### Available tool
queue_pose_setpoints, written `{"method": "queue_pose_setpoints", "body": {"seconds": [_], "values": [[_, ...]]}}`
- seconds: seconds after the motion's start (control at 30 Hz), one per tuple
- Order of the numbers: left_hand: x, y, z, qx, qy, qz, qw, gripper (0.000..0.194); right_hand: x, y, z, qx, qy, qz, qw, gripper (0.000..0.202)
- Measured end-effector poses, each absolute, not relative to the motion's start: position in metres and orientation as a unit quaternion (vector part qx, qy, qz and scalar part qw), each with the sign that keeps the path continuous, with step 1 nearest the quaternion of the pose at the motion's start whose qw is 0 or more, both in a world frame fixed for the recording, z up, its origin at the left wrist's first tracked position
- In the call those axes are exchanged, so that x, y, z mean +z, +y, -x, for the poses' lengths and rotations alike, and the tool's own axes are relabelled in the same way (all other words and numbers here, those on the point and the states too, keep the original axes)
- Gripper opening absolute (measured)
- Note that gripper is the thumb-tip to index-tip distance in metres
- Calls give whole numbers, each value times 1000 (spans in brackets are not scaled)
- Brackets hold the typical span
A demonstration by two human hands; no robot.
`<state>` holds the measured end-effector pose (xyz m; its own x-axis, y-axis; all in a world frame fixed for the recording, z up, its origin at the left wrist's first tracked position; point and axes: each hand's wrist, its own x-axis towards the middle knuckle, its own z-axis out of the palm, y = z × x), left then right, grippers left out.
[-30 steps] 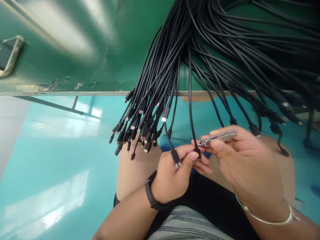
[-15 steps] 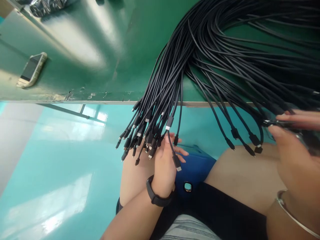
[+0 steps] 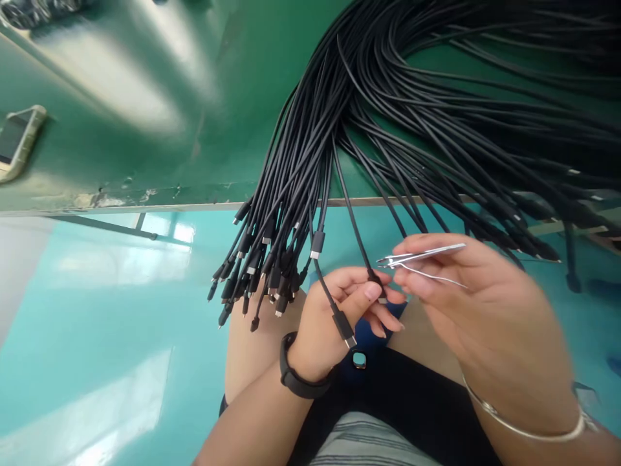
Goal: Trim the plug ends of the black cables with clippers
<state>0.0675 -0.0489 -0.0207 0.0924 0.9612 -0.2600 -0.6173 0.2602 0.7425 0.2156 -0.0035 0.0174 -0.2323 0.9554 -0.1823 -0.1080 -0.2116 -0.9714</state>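
My left hand [image 3: 323,317], with a black band on the wrist, pinches one black USB cable [image 3: 356,226] by its plug end between thumb and fingers. In my right hand [image 3: 495,310] is a silver nail clipper [image 3: 427,254], its jaws close to the cable just above that plug. Another cable's plug [image 3: 343,327] dangles across the back of my left hand. Left of it, a thick bundle of black cables [image 3: 301,149] hangs over the table edge, plugs downward. More cables [image 3: 451,139] spread to the right, and some ends there are blurred.
The green table [image 3: 228,142] has a chipped front edge. A phone in a pale case [image 3: 19,142] lies at its far left. Shiny dark items [image 3: 39,13] sit at the top left. Under the table edge are my legs, a blue seat [image 3: 376,336] and a turquoise floor [image 3: 111,323].
My right hand has come in from the right with the nail clipper, up to my left hand. My left hand has moved right and now pinches a single cable's plug end. The view has shifted slightly.
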Motion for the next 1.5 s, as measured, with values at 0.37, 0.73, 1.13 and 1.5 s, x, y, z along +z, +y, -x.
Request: {"method": "queue_pose_setpoints", "body": {"seconds": [0.37, 0.73, 1.13, 1.5], "values": [[-10, -51, -63, 563, 504, -367, 543, 14, 3, 2, -207, 633, -467, 431, 442, 11], [-10, -54, -64, 558, 532, -382, 509, 19, 2, 2, -203, 670, -427, 417, 441, 12], [-13, -52, -66, 553, 535, -376, 517, 22, 0, 3, -203, 615, -443, 493, 427, 15], [-18, -51, -73, 575, 545, -175, 584, 32, -2, 3, -198, 626, -427, 482, 440, 16]]}}
